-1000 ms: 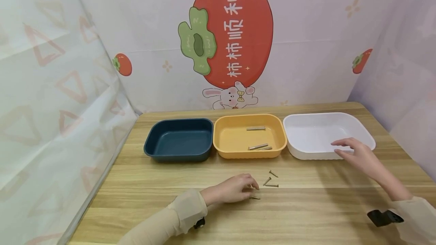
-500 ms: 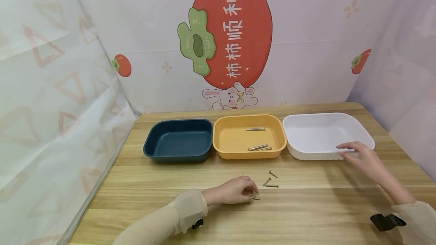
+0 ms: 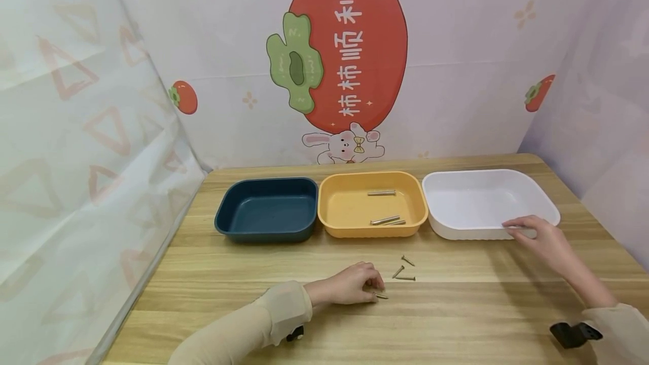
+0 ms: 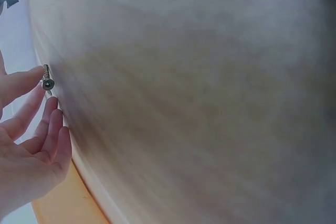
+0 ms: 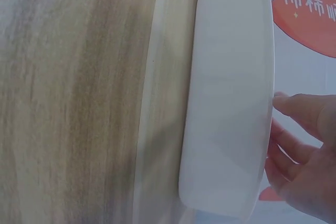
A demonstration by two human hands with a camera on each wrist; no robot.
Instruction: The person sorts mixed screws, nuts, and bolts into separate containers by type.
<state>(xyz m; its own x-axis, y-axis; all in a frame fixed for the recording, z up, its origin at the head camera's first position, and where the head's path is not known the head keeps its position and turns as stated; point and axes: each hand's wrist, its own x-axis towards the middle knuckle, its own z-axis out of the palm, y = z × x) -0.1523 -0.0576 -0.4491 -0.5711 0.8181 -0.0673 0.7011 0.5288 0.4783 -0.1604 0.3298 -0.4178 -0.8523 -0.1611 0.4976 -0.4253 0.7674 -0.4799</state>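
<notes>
Bench [image 3: 456, 320] under everything on my feed. White tray [image 3: 471, 196] just right of yellow tray [image 3: 345, 204], navy tray [image 3: 276, 213] just left; lined up, I'd guess, for easy reach. Right hand [image 3: 545, 244] at white tray's near edge; its grip I can't tell. Left hand [image 3: 350, 286], in front of yellow tray, pinches one screw [image 4: 48, 84] fingertip-wise, likely because it's small. Three bolts [image 3: 385, 220] inside yellow tray; its near wall stands between them and three loose screws [image 3: 399, 271].
</notes>
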